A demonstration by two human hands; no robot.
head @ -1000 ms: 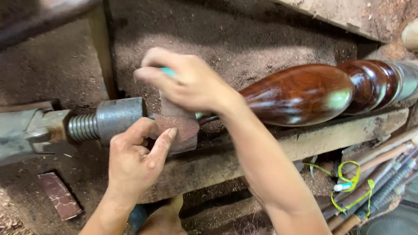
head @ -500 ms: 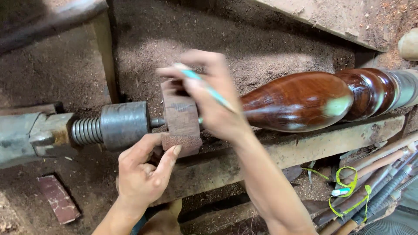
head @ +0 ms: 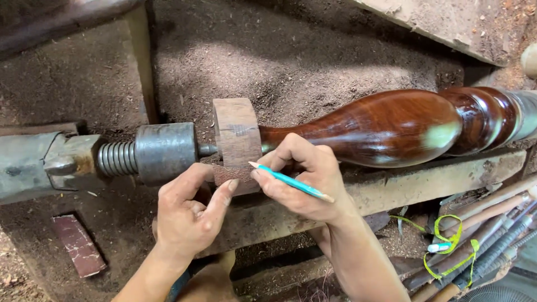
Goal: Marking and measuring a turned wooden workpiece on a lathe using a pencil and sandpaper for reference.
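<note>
Since the earlier frame, the right hand (head: 305, 179) has dropped below the block (head: 237, 137), gripping one pencil (head: 291, 182). Left hand (head: 190, 215) pinches the block's lower edge. One spindle (head: 380, 127) spans right; the steel centre (head: 165, 152) crowds the left, and tools (head: 481, 240) lie lower right.

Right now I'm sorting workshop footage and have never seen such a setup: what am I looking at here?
This is one view from a camera on the person's head, looking down at their own hands. A glossy dark turned wooden spindle lies sideways in a lathe, its raw square end block pressed by a pin from the grey metal cylinder with a threaded screw. The right hand holds a turquoise pencil; the left hand pinches the block's lower edge. Sawdust covers the ground behind, and long tools lie at lower right.
</note>
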